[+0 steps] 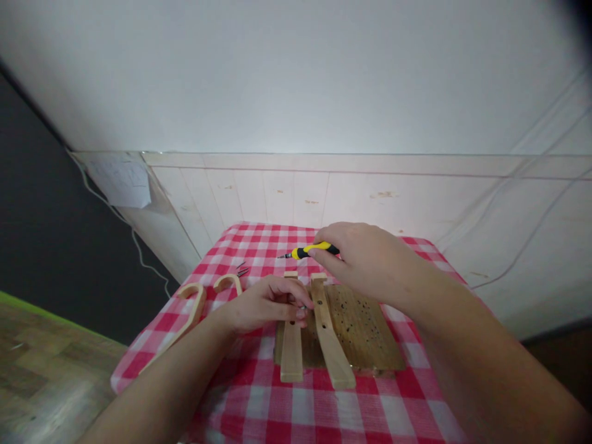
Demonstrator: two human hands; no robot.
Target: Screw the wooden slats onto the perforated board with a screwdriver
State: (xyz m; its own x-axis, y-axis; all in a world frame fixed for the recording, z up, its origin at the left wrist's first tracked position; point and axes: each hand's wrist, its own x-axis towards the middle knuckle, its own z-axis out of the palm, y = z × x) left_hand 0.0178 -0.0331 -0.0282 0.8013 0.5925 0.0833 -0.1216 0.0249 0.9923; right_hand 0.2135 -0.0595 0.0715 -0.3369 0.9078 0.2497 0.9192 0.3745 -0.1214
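- Nearest the camera, bare forearms (pixel 481 351) of mine reach in over a red-and-white checked tablecloth (pixel 272 413).
- At left, 2 hook-ended wooden pieces (pixel 200 302) lie on the cloth, partly behind my left arm; just beyond them are thin screws (pixel 243 272).
- My left hand (pixel 272 302), above a straight wooden bar (pixel 291 354), pinches a small metal piece (pixel 303 307), too small to name.
- Yellow-and-black screwdriver (pixel 319 247), tip pointing left, apart from the bars.
- Beside the straight bar, a bent wooden bar (pixel 333 351) with 2 dark holes.
- My right hand (pixel 356 250) grips the screwdriver's handle.
- Pitted wooden board (pixel 370 336) beneath both bars, extending rightward.
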